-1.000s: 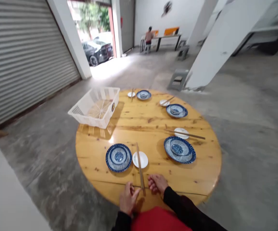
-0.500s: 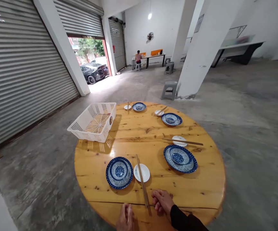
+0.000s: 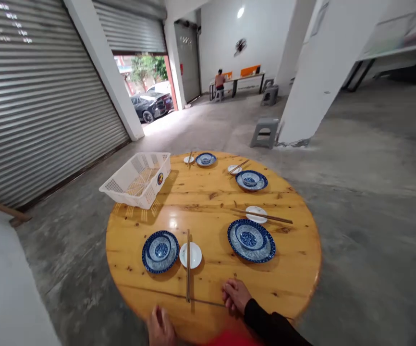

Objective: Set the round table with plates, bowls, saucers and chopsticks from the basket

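My left hand (image 3: 160, 327) rests at the near edge of the round wooden table (image 3: 215, 269), cut off by the frame, with its fingers curled in. My right hand (image 3: 236, 294), in a black sleeve, lies loosely closed on the tabletop to its right. Nothing shows in either hand. Between and beyond them, a pair of wooden chopsticks (image 3: 188, 283) lies across a small white dish (image 3: 195, 254), pointing toward me. Left of that dish, a blue-patterned bowl (image 3: 160, 249) sits on a blue-rimmed plate (image 3: 146, 257). Beyond my right hand stands another plate (image 3: 270, 252) with a bowl (image 3: 250, 237).
Two more plate settings (image 3: 205, 159) (image 3: 251, 180) stand toward the far edge. Chopsticks (image 3: 273, 218) cross a white dish (image 3: 256, 215) at right. A white plastic basket (image 3: 141, 199) sits at left. Past the table are a grey stool (image 3: 264, 132), a pillar (image 3: 326, 81) and a seated person (image 3: 220, 81).
My view has shifted, so the tableware appears further left and the pillar further right. My left hand appears further from the near chopsticks. A red blur now shows at the bottom.
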`<move>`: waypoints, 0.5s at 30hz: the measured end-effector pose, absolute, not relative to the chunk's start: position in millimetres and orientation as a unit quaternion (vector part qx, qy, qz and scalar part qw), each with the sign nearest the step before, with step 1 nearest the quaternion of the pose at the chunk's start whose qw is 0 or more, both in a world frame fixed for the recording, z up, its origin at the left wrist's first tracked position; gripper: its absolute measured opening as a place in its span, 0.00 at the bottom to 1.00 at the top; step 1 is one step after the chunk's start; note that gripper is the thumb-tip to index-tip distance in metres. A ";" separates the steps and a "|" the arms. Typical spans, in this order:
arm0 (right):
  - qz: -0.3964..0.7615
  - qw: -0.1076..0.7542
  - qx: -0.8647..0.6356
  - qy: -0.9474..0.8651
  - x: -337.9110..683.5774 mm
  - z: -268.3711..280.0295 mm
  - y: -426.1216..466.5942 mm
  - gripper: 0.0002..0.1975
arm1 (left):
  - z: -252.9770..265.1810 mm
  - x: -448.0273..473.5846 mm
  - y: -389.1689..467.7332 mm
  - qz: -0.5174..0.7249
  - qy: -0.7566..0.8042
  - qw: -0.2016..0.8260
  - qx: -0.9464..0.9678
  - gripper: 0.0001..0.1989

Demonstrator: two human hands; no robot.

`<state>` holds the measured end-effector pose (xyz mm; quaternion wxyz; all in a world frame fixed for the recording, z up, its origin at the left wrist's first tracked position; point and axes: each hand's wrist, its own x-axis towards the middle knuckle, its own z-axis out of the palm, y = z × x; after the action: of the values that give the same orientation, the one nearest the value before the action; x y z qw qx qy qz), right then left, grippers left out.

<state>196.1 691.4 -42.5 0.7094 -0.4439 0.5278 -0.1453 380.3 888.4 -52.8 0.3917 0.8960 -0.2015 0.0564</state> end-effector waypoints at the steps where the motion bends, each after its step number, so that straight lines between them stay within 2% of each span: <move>1: -0.142 0.712 -0.443 0.526 185.9 -41.8 690.2 0.10 | -52.4 376.0 887.8 0.054 -0.202 0.381 0.901 0.19; 7: -0.112 0.729 -0.440 0.512 144.7 -47.6 687.8 0.12 | -55.7 355.4 870.0 0.092 -0.263 0.310 0.909 0.20; 15: -0.065 0.742 -0.447 0.496 136.1 -45.2 681.8 0.12 | -59.4 339.9 854.0 0.053 -0.252 0.254 0.932 0.22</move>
<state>136.1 681.8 -45.2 0.7417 -0.4467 0.4961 -0.0653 339.9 854.0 -59.4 0.2544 0.9323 -0.2516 0.0533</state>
